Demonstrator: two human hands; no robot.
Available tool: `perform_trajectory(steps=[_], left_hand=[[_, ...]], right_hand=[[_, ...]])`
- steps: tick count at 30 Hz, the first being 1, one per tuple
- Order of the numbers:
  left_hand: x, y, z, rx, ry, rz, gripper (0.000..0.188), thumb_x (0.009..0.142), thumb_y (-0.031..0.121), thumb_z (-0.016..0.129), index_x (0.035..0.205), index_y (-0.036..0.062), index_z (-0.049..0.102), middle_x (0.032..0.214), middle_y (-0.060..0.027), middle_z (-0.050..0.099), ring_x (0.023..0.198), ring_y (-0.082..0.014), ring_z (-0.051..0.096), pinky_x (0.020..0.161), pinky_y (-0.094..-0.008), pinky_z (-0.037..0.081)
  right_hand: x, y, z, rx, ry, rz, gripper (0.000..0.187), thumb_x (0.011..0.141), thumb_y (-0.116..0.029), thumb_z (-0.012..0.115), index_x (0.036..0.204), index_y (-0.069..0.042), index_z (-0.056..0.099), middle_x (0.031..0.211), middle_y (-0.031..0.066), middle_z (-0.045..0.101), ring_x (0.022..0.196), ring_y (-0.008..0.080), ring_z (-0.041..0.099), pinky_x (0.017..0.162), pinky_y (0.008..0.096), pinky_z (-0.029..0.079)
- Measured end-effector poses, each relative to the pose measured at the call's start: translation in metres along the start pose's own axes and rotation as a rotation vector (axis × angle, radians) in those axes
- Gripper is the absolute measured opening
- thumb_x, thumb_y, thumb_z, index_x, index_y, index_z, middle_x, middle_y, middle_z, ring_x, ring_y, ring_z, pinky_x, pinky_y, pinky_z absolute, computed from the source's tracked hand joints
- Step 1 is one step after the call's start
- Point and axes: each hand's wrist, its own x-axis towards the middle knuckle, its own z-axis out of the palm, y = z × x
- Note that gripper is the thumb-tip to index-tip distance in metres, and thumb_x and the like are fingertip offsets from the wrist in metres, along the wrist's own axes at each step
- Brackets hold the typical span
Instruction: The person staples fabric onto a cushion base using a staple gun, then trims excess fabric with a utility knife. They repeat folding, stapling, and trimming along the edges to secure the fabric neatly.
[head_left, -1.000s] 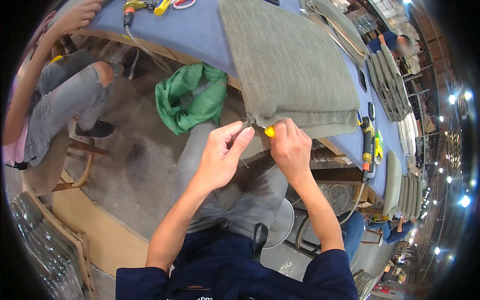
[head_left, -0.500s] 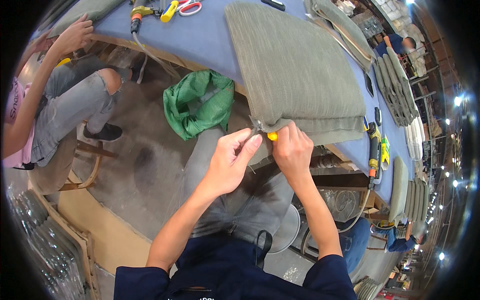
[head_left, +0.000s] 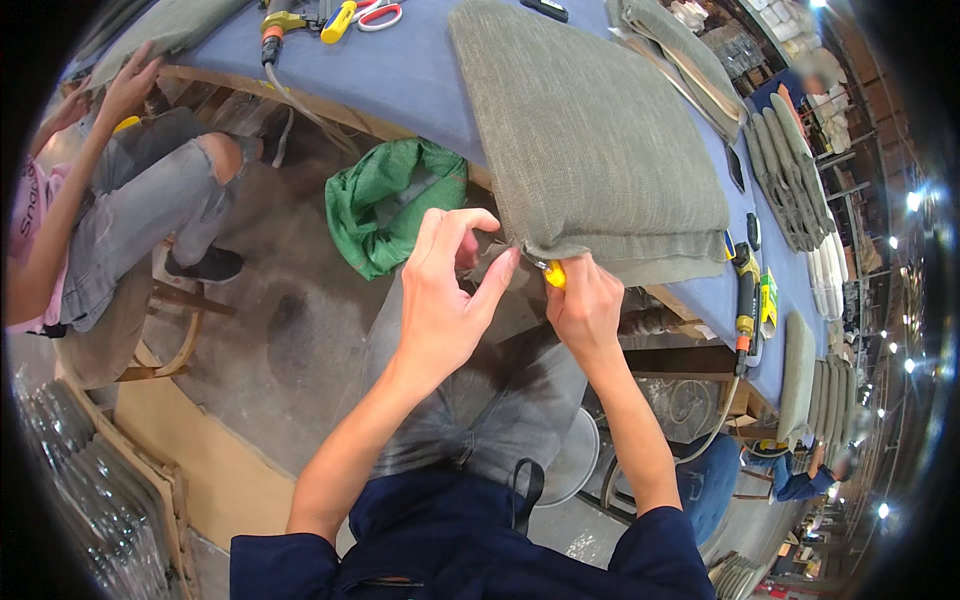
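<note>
Fingers (head_left: 500, 270) pinch ribbed grey-green cushion (head_left: 590, 130) corner; yellow-handled tool (head_left: 554, 274) alongside.

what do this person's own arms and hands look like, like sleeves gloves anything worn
Both the left hand and the right hand are bare, with no gloves, and no rings or watch can be made out. The forearms are uncovered up to about the elbow. Above that come dark navy blue sleeves of a top, which look pushed or rolled up. No markings show on the sleeves.
</note>
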Motion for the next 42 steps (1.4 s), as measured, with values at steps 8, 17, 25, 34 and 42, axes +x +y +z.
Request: perform_trajectory(steps=[8, 17, 25, 34, 42], left_hand=[[-0.004, -0.015, 0.011, -0.018, 0.065, 0.170, 0.014, 0.089, -0.008, 0.070, 0.102, -0.0032, 0.069, 0.094, -0.0079, 0.069, 0.079, -0.0134, 0.065, 0.072, -0.0261, 0.052], [-0.007, -0.012, 0.012, -0.248, 0.006, -0.127, 0.009, 0.099, 0.002, 0.068, 0.103, -0.0066, 0.068, 0.090, -0.0007, 0.067, 0.077, -0.0054, 0.059, 0.071, -0.0214, 0.048], [-0.010, -0.007, 0.014, -0.348, 0.029, -0.234, 0.012, 0.101, 0.007, 0.068, 0.101, -0.0054, 0.068, 0.083, 0.0046, 0.061, 0.070, -0.0010, 0.049, 0.061, -0.0193, 0.039], [-0.010, -0.010, 0.011, -0.337, -0.025, -0.286, 0.015, 0.102, 0.009, 0.068, 0.103, -0.0057, 0.069, 0.086, 0.0049, 0.062, 0.070, 0.0004, 0.047, 0.058, -0.0191, 0.035], [-0.009, -0.007, 0.012, -0.309, -0.033, -0.308, 0.017, 0.101, 0.011, 0.069, 0.106, -0.0060, 0.069, 0.089, 0.0049, 0.063, 0.072, 0.0001, 0.050, 0.062, -0.0175, 0.039]], right_hand=[[-0.005, -0.005, 0.002, 0.003, -0.031, 0.051, 0.029, 0.080, -0.008, 0.071, 0.106, -0.001, 0.059, 0.084, 0.0144, 0.060, 0.068, 0.0340, 0.064, 0.059, 0.0429, 0.050], [0.004, -0.008, 0.006, -0.205, -0.024, 0.012, 0.023, 0.075, -0.015, 0.072, 0.093, -0.008, 0.060, 0.077, 0.0035, 0.053, 0.065, 0.0189, 0.061, 0.053, 0.0334, 0.048], [0.006, -0.002, 0.011, -0.233, 0.035, -0.027, 0.014, 0.083, -0.016, 0.068, 0.093, -0.010, 0.061, 0.076, 0.0015, 0.051, 0.062, 0.0157, 0.060, 0.051, 0.0315, 0.047], [0.000, 0.002, 0.018, -0.274, 0.050, -0.004, 0.022, 0.084, -0.018, 0.067, 0.103, -0.009, 0.062, 0.073, 0.0000, 0.049, 0.058, 0.0127, 0.059, 0.049, 0.0298, 0.045], [0.000, 0.001, 0.020, -0.261, 0.081, 0.011, 0.024, 0.084, -0.021, 0.065, 0.105, -0.010, 0.063, 0.073, -0.0013, 0.050, 0.055, 0.0123, 0.058, 0.048, 0.0288, 0.045]])
